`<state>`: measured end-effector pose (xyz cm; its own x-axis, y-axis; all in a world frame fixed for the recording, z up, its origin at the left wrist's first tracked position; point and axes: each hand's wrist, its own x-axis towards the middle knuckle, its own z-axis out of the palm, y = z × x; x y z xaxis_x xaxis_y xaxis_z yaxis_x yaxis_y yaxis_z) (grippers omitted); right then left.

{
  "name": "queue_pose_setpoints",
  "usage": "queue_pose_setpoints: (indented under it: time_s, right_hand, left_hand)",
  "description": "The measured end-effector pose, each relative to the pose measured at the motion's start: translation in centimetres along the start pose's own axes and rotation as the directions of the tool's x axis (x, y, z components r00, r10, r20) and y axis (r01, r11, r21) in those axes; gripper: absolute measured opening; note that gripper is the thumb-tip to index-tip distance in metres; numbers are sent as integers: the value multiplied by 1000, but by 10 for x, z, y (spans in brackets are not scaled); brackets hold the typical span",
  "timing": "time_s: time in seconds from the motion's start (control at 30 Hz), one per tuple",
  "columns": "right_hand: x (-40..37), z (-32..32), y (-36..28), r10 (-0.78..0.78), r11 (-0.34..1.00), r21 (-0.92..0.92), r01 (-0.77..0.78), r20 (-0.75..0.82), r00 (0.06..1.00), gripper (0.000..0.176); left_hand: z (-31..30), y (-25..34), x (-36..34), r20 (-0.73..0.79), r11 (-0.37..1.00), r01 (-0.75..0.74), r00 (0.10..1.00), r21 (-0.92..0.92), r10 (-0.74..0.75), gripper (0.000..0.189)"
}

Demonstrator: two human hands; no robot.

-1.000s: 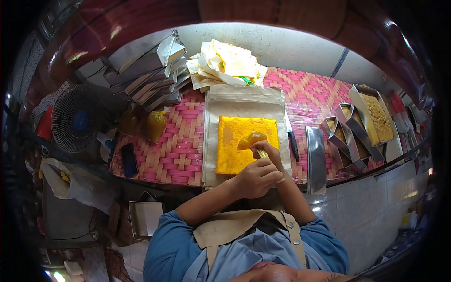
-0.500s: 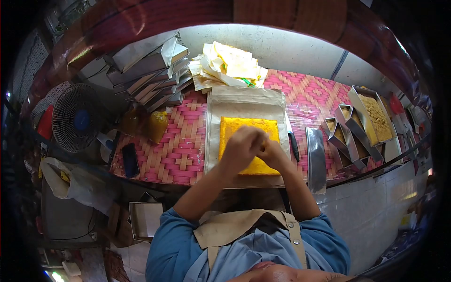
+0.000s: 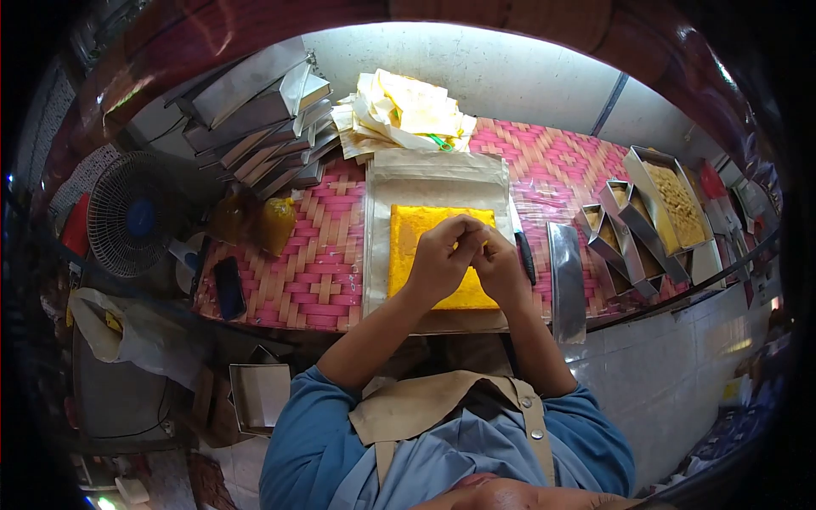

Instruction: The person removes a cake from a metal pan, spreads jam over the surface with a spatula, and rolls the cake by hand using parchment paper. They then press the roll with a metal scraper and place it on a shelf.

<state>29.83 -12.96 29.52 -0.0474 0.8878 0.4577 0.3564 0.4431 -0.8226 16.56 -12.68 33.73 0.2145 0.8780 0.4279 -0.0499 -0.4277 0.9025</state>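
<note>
The left hand (image 3: pixel 442 255) and the right hand (image 3: pixel 501 268) are brought together just above centre frame, fingertips meeting and curled inward; whether anything is pinched between them cannot be told. They are held over a square, bright yellow slab of soft food (image 3: pixel 405 255), whose right and lower parts are covered by them. The slab is laid on a long, pale, translucent sheet of wrapping paper (image 3: pixel 438 174), which is spread upright in the frame across a pink-and-cream woven plastic mat (image 3: pixel 314 263). Just right of the right hand, a dark-handled knife (image 3: pixel 524 255) is seen at the sheet's edge, and beside it a long, shiny, flat metal tray (image 3: pixel 567 285) is placed. Further right, several open rectangular metal tins with yellowish food (image 3: pixel 671 204) are set at angles near the counter's edge. Above the sheet, a loose pile of cream paper sheets (image 3: pixel 404 106) is heaped, and to the upper left a leaning stack of grey metal trays (image 3: pixel 255 127) is found. Left of the slab, amber-filled clear plastic bags (image 3: pixel 263 223) and a black phone (image 3: pixel 228 287) are laid on the mat. At the far left a round wire-caged fan (image 3: pixel 127 225) is seen.
</note>
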Motion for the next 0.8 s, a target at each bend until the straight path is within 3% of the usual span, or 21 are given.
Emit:
queue_pose_setpoints:
  time_s: [0.07, 0.23, 0.27, 0.3, 0.37, 0.47, 0.6, 0.77, 0.8]
  right_hand:
    - [0, 2, 5, -29, 1000, 1, 29, -5, 1000, 8]
    - [0, 8, 7, -113, 993, -22, 112, -22, 993, 10]
    - [0, 6, 10, -169, 984, -58, 171, 29, 985, 12]
    - [0, 5, 13, -223, 969, -90, 230, 83, 971, 14]
    - [-1, 6, 16, -189, 981, -27, 192, 82, 978, 14]
    - [0, 10, 25, -161, 987, 4, 161, 65, 985, 11]
    - [1, 15, 26, -198, 979, -45, 199, 20, 980, 13]
    - [7, 12, 24, -218, 974, -32, 222, 112, 970, 11]
    - [9, 10, 23, -209, 977, -16, 214, 158, 965, 12]
  left_hand:
    - [1, 0, -3, 1, 999, -44, 999, -15, 44, 5]
    - [3, 8, -9, 11, 923, -352, 935, 155, 354, 5]
    - [3, 8, -10, 8, 922, -352, 935, 160, 355, 5]
    - [4, 8, -13, 65, 906, -396, 918, 150, 391, 7]
    - [5, 7, -18, 173, 856, -494, 866, 156, 468, 12]
    - [8, 12, -23, 280, 815, -567, 806, 114, 522, 12]
    - [16, 1, -37, 327, 851, -515, 826, 103, 460, 10]
    - [19, 0, -42, 369, 811, -568, 790, 138, 490, 8]
    - [15, 5, -40, 451, 805, -583, 750, 107, 483, 10]
